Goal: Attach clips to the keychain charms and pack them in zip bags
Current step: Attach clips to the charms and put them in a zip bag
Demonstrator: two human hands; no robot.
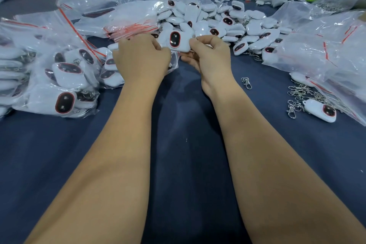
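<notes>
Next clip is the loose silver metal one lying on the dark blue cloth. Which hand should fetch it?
Right. The loose silver metal clip lies just outside the right hand, nearer than to the left hand. Both grip the white oval-windowed plastic charm; the left could likely keep hold.

Charms [217,24] white, black oval faces rimmed red. Zip bags [130,18] clear, red seal stripes. Surface [184,144] navy cloth.

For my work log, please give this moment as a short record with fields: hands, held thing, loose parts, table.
left hand: left hand grips the white charm
right hand: right hand pinches the charm's other end
loose parts: single metal clip lying alone; heap of clips at right
unpacked stock: pile of charms
packed stock: filled zip bags at left
table: dark blue cloth
</notes>
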